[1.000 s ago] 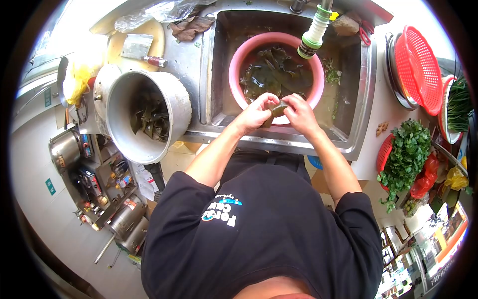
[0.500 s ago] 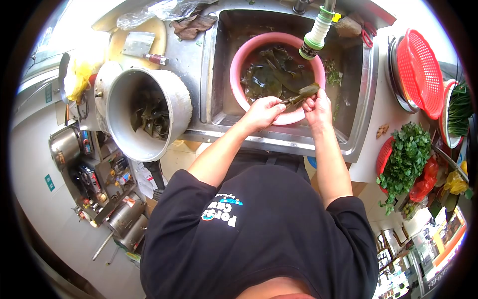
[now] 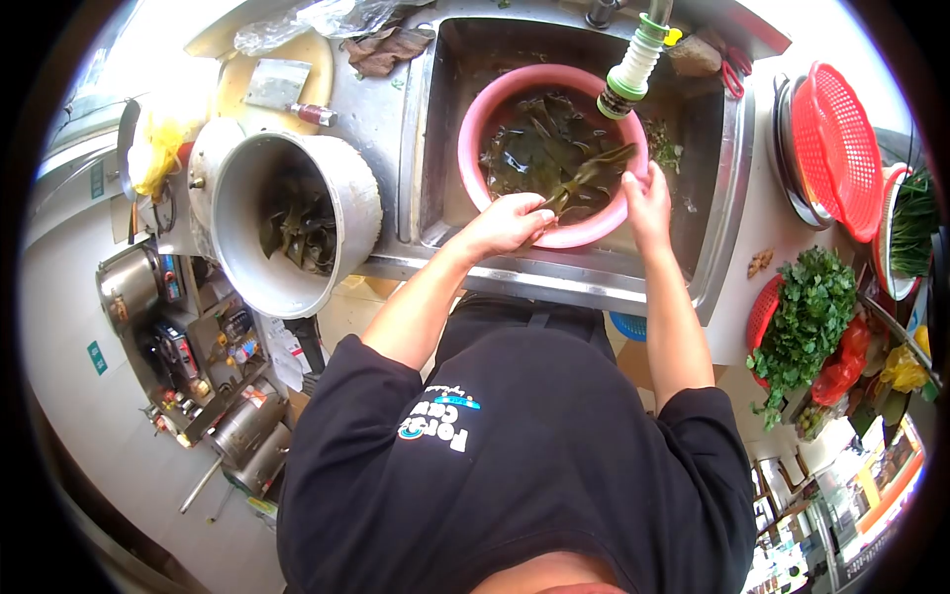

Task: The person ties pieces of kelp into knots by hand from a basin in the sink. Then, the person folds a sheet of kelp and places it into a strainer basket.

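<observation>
Over the near rim of the pink basin [image 3: 473, 119], my left hand [image 3: 508, 226] is closed on one end of a dark green leafy strand [image 3: 589, 176]. The strand slants up and right above the water in the basin. My right hand [image 3: 647, 203] is at the basin's right rim, beside the strand's far end, with its fingers apart and nothing visible between them. More dark strips [image 3: 552, 117] lie in the basin's water. A large metal pot [image 3: 356, 198] on the left holds similar dark strips.
The basin stands in a metal sink [image 3: 727, 178] under a ribbed tap hose [image 3: 635, 69]. A cleaver [image 3: 278, 83] lies on a round board at the back left. Red baskets [image 3: 836, 148] and leafy greens [image 3: 807, 317] are on the right.
My hands have moved apart, my right hand shifting right and letting go of the strand. The strand, bunched between both hands earlier, now stretches out from my left hand over the basin.
</observation>
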{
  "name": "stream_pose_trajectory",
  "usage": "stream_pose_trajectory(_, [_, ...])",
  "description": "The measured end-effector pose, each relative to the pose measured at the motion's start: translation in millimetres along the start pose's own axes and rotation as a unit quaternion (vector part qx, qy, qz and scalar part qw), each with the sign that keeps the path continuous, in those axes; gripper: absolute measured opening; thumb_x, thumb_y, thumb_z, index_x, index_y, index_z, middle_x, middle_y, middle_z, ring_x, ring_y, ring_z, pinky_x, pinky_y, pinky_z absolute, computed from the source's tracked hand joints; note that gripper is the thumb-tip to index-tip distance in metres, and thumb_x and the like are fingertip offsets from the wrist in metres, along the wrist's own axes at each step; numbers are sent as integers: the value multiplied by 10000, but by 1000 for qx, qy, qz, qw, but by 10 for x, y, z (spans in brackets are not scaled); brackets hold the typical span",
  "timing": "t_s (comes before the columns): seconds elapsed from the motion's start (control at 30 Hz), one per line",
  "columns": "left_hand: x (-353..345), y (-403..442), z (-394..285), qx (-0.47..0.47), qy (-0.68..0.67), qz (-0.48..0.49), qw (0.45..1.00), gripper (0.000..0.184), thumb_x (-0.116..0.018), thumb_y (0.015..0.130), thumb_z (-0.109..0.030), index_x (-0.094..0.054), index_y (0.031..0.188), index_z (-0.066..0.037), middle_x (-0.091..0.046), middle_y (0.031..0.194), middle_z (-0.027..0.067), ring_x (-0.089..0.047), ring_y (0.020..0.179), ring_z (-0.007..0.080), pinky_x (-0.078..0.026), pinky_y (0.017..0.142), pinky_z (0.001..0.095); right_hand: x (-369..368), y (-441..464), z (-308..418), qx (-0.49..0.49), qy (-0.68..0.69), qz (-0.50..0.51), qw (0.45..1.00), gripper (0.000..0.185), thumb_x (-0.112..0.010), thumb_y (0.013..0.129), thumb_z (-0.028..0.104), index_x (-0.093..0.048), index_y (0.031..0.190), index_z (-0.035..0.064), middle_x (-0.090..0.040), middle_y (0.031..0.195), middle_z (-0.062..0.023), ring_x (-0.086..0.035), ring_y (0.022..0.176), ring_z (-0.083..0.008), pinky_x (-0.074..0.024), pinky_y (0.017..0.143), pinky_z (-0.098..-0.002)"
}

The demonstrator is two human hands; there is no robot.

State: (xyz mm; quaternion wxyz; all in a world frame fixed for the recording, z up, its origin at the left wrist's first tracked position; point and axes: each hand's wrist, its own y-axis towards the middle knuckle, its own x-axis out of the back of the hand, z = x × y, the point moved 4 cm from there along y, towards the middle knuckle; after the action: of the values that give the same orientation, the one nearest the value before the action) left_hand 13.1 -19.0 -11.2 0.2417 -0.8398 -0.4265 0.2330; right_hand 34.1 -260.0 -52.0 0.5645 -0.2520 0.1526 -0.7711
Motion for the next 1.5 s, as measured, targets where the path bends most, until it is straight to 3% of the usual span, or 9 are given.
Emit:
stream_pose_trajectory(0.07, [53,81,24,-10,52,-6,999,201,-580,948,-217,-642,977,-28,-536,671,-35,-466,592,53,-386,541,232,-21,-206,202,227,-194,-16,954,537,-612,866,108,-453,1365,-12,-548,1286,-171,-560,1161,-273,-435,1010,-381])
stream_pose_trajectory(0.2, [-2,164,-81,-153,249,-6,956,213,-602,918,-203,-653,963,-1,-606,718,64,-558,672,143,-459,634,318,-559,-715,563,455,-231,283,812,550,-590,770,11,-509,1313,13,-576,1223,-183,-536,1143,-364,-387,1031,-438])
stream_pose_trajectory(0.33, [80,75,-162,-89,327,39,940,218,-617,902,-193,-653,954,16,-661,806,119,-609,750,175,-482,698,343,-661,-542,521,272,-261,421,825,338,-587,805,97,-630,1131,20,-660,1020,-186,-611,993,-333,-474,867,-426])
stream_pose_trajectory(0.5, [49,-9,-139,-72,295,19,953,199,-583,921,-195,-627,957,-4,-651,820,151,-634,764,233,-488,711,383,-717,-516,417,292,-331,408,799,232,-537,825,190,-654,901,5,-653,887,-217,-617,864,-400,-479,766,-478])
stream_pose_trajectory(0.57, [-23,-19,-166,-145,423,-76,891,237,-535,936,-235,-600,935,-7,-647,867,212,-625,871,394,-481,738,478,-757,-516,351,296,-349,375,806,233,-532,823,188,-655,900,6,-651,886,-220,-616,861,-405,-477,768,-483])
stream_pose_trajectory(0.83, [-63,11,-47,-202,244,-157,935,219,-508,959,-210,-576,900,-10,-629,830,216,-606,816,415,-466,692,481,-748,-517,252,145,-179,298,926,250,-509,839,190,-631,936,-5,-641,818,-208,-640,786,-337,-496,737,-414])
stream_pose_trajectory(0.97, [-10,10,-29,-191,157,-164,955,164,-532,956,-154,-603,925,-9,-616,814,178,-611,750,340,-467,672,398,-741,-470,32,-13,-82,293,953,258,-490,840,189,-631,944,0,-649,828,-193,-645,770,-299,-496,727,-381])
stream_pose_trajectory(1.23, [-37,-8,-26,-246,303,-161,907,147,-539,945,-134,-582,899,-2,-587,746,149,-593,693,271,-457,631,365,-767,-478,488,194,-344,348,850,283,-527,814,242,-666,908,14,-648,840,-229,-637,790,-369,-493,716,-420])
stream_pose_trajectory(1.5, [246,63,231,-109,-303,-190,928,198,-524,999,-226,-547,926,-43,-425,633,-57,-360,519,35,-313,476,196,-453,-412,286,-82,29,270,959,82,-545,891,124,-596,839,85,-455,579,49,-403,456,-36,-295,401,-198])
